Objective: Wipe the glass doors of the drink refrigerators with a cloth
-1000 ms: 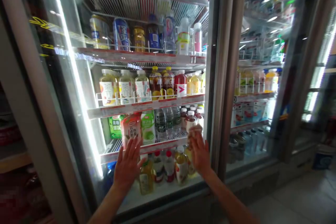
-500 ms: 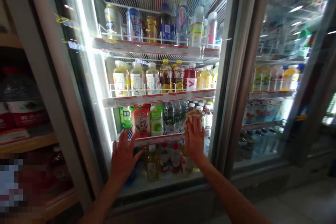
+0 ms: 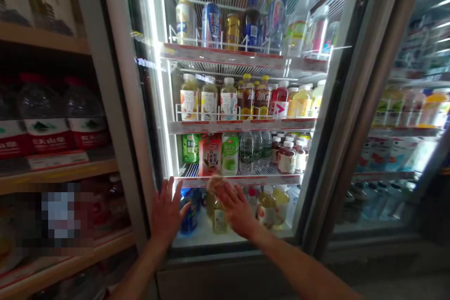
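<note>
My right hand (image 3: 235, 207) presses a crumpled light-brown cloth (image 3: 216, 184) against the glass door of a lit drinks cooler, just below the front edge of a lower shelf (image 3: 256, 179). Its fingers lie over the cloth. On the left side of the same door, my left hand (image 3: 167, 208) is held up with the fingers spread and nothing in it. Behind the glass near it is a blue bottle (image 3: 189, 218). A pale yellow bottle (image 3: 220, 220) stands behind the glass below the cloth, partly covered by my right hand.
Inside the cooler, shelves hold bottles and cans, among them a red drink bottle (image 3: 210, 154) and a green one (image 3: 230, 154). A metal door frame (image 3: 365, 79) runs down the right. At left, wooden shelves (image 3: 59, 176) carry red-labelled water bottles (image 3: 47, 126).
My right hand has slid the cloth left and down across the glass. The view has turned left, bringing more of the wooden shelves in. My left hand stays spread at the door's left side.
</note>
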Demonstrator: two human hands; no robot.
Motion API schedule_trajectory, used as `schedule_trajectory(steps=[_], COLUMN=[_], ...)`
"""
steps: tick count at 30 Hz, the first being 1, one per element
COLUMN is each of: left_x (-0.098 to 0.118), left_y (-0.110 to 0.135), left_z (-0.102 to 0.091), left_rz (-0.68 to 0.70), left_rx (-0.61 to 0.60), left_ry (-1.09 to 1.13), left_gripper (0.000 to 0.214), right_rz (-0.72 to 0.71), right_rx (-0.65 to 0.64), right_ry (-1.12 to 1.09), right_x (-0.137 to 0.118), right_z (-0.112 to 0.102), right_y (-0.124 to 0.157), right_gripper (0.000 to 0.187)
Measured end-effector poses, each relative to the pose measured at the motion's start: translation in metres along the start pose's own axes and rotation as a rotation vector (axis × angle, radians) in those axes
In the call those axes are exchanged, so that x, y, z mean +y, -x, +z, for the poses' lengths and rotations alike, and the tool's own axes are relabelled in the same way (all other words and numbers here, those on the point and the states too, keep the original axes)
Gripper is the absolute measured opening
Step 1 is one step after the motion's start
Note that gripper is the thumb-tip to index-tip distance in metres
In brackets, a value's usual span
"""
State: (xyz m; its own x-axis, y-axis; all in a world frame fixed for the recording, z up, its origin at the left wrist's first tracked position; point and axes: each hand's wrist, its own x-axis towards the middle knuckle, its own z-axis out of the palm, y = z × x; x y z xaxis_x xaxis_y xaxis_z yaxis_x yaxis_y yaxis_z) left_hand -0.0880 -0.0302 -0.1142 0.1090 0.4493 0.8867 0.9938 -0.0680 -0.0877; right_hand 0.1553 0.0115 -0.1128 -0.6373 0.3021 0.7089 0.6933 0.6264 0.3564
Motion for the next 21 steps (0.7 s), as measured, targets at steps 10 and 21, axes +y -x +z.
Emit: schedule_trajectory(steps=[10, 21], left_x=[-0.027, -0.061], left_y=[0.001, 0.009], left_z=[-0.004, -0.029], left_rz=[-0.015, -0.026], left_rx=[-0.014, -0.102], left_ry=[-0.018, -0.062], left_gripper=[0.068, 0.066], right_rz=[-0.063, -0.248], right_rx=[-0.011, 0.013], right_ry=[-0.092, -0.235], right_x=[-0.027, -0.078], right_z=[0.002, 0.018], right_y=[-0.055, -0.1], right_gripper=[0.065, 0.062])
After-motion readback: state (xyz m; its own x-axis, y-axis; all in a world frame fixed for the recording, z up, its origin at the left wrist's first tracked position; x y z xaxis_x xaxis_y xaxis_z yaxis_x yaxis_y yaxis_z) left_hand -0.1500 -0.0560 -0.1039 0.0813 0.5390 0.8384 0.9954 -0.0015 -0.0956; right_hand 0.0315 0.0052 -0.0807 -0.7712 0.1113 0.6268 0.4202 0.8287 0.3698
